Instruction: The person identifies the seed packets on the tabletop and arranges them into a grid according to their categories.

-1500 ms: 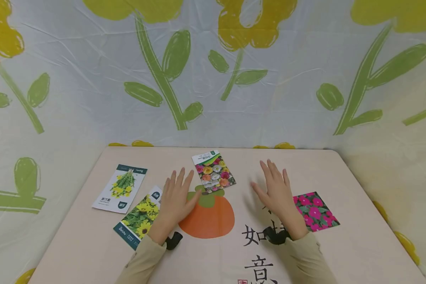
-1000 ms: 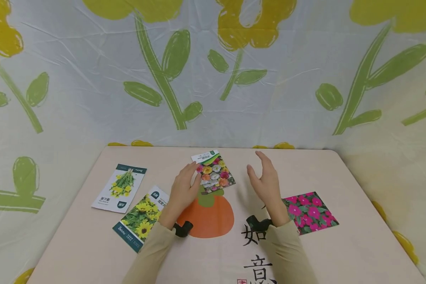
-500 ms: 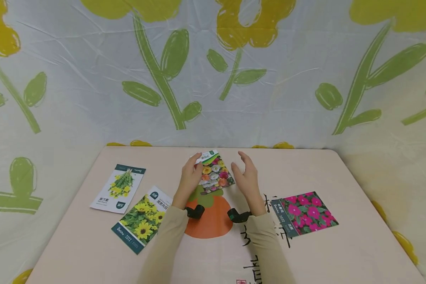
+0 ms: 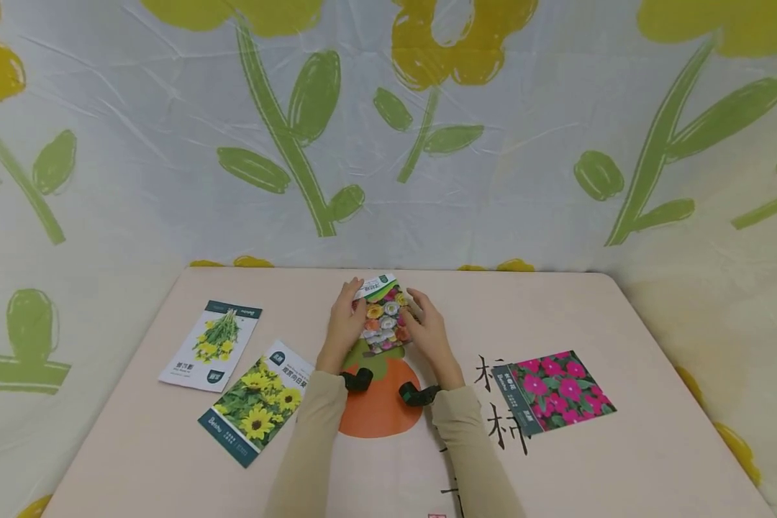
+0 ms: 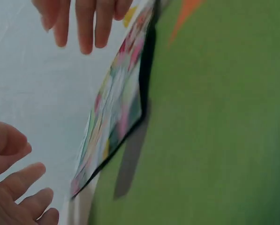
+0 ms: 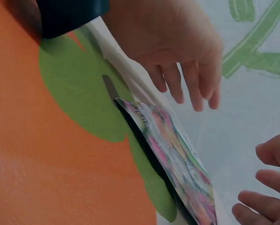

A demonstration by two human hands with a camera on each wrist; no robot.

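Note:
A seed packet printed with mixed-colour flowers (image 4: 385, 320) lies near the back middle of the table, over the printed orange persimmon. My left hand (image 4: 344, 329) hovers at its left edge, thumb and fingers loosely bent. On the opposite side hovers my right hand (image 4: 431, 337), fingers likewise relaxed. Both overlap the packet's edges in the head view. Gaps show between the packet (image 5: 116, 89) and the left hand (image 5: 20, 192) in the left wrist view. The right wrist view likewise shows the right hand (image 6: 271, 187) apart from the packet (image 6: 170, 154).
A packet with pink flowers (image 4: 557, 392) lies at the right. To the left are a yellow sunflower packet (image 4: 255, 403) and a white packet with yellow blossoms (image 4: 212, 345). The pale table (image 4: 621, 467) ends at a flower-printed cloth backdrop (image 4: 524, 180). Black cameras sit on both wrists.
Both hands have moved inward from spread positions to either side of the mixed-flower packet, their fingers bending more. The sunflower and pink-flower packets are more uncovered. The packets stay in place.

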